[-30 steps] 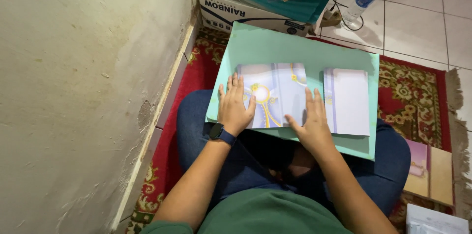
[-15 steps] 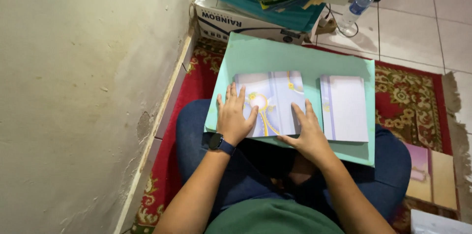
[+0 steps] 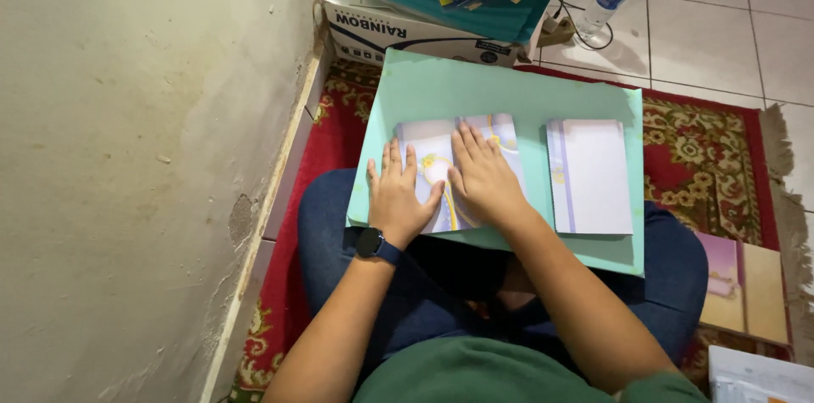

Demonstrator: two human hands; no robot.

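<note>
Left hand (image 3: pixel 397 200), right hand (image 3: pixel 483 178) flat, open, pressing patterned booklet (image 3: pixel 449 157) on mint-green folder (image 3: pixel 500 89); booklet design mostly hidden beneath palms; second booklet (image 3: pixel 591 176) beside.

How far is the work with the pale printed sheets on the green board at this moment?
Looks done: one pale sheet lies flat and untouched on the right part of the green board on the lap. In hand: the left hand and right hand both press flat on the printed sheet with a yellow design. Left: probably more, since similar sheets lie on the rug at the right.
</note>
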